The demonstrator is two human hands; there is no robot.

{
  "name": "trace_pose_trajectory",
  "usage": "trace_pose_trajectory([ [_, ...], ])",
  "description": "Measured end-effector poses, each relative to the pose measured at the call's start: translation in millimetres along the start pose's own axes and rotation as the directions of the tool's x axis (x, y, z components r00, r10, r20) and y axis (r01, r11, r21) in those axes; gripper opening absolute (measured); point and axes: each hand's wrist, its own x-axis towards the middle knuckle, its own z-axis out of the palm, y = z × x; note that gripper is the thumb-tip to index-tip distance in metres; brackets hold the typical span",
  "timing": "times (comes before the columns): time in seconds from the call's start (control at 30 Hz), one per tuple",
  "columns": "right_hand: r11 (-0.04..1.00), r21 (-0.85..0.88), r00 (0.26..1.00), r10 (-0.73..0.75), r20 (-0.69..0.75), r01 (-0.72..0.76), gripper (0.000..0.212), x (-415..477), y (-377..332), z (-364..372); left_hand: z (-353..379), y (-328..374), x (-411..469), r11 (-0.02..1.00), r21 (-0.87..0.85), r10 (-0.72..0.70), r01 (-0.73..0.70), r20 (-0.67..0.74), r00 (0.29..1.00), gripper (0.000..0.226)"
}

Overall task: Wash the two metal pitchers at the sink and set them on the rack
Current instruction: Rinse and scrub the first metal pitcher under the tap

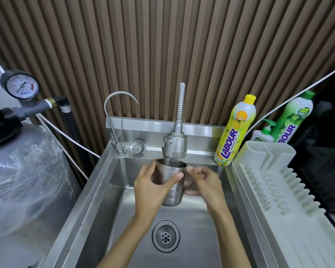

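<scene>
One metal pitcher (172, 194) is upright over the steel sink (103, 190), right under the spray faucet head (176, 145), and water runs into its mouth. My left hand (153, 184) wraps its body from the left, thumb across the front. My right hand (202, 182) holds it on the right side, where the handle is hidden by my fingers. The white plastic dish rack (275, 192) stands to the right of the sink with nothing on it. I see no second pitcher.
A thin gooseneck tap (112, 120) and a loose strainer (136, 148) sit at the sink's back left. Yellow (235, 132) and green (292, 117) dish-soap bottles and a pump bottle (264, 133) stand behind the rack. A wrapped tank (23, 171) with a pressure gauge (20, 84) is on the left.
</scene>
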Motion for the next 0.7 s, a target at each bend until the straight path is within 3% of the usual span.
trace_pose_trajectory([
  [0.1,0.910,-0.408,0.986,-0.132,-0.105,0.078,0.026,-4,-20,-5,7,-7,-4,0.983,-0.108,-0.136,0.150,0.123,0.983,0.049],
  [0.2,0.784,-0.600,0.948,-0.291,-0.128,0.159,0.023,-9,-33,-5,14,-10,-3,0.930,-0.272,-0.178,0.248,0.260,0.949,0.050],
  [0.3,0.850,-0.457,0.926,-0.354,-0.128,0.262,0.014,-8,-31,-3,22,-5,1,0.893,-0.382,-0.132,0.236,0.279,0.951,0.052],
  [0.4,0.938,-0.230,0.949,-0.292,-0.120,0.260,0.003,0,-15,1,23,-2,11,0.858,-0.476,-0.103,0.194,0.212,0.972,0.075],
  [0.5,0.985,0.082,0.988,-0.156,0.005,0.155,0.015,6,4,7,13,-3,18,0.936,-0.350,0.005,0.045,0.139,0.990,0.084],
  [0.57,0.960,0.275,0.992,-0.079,0.099,0.049,0.017,5,15,11,3,2,18,0.965,-0.261,0.063,-0.021,0.151,0.987,0.083],
  [0.63,0.936,0.351,0.989,-0.025,0.147,-0.029,0.016,2,19,13,-4,9,17,0.987,-0.156,0.071,-0.049,0.139,0.988,0.086],
  [0.7,0.952,0.302,0.989,0.007,0.146,-0.051,0.019,-3,17,11,-7,11,15,0.999,-0.036,0.023,-0.020,0.097,0.995,0.093],
])
